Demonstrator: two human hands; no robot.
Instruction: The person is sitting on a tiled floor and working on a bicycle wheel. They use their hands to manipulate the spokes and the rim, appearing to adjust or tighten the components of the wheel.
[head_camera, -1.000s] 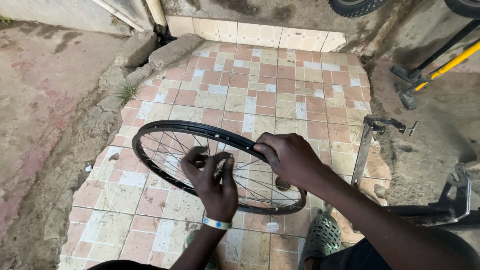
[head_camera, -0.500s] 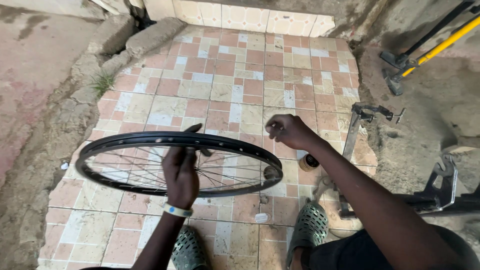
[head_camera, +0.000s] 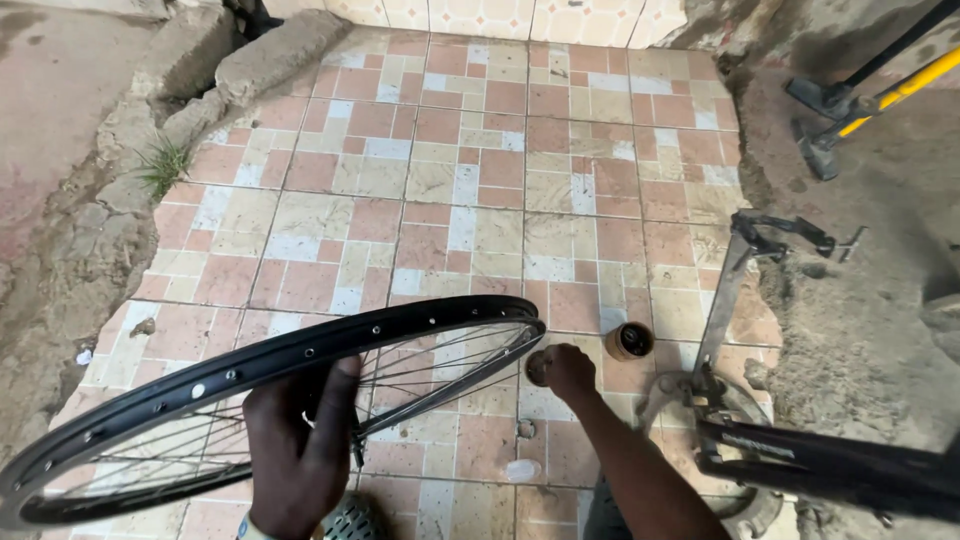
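In the head view we see our left hand (head_camera: 300, 450) with its grip wrapped around the near part of a black bicycle wheel (head_camera: 270, 390), thumb up over the rim and the fingers closed behind it among the spokes. The wheel hangs tilted above the tiled floor (head_camera: 480, 200), its right end higher and its left end dipping toward the lower left corner; half a second ago it lay flatter and sat more to the middle of the view, so it has swung left and down. Our right hand (head_camera: 565, 368) has left the rim, where it rested before, and now reaches down to the floor just beyond the wheel's right end, its grip pinched on a small round dark part (head_camera: 537, 368) lying on a tile. Just beside that hand stands a small brown tin (head_camera: 630, 341), open at the top. To the right a bicycle frame (head_camera: 800, 455) lies along the floor, with a metal fork (head_camera: 740, 270) rising from it. A yellow-handled tool (head_camera: 890, 90) rests at the upper right, well apart from both hands.
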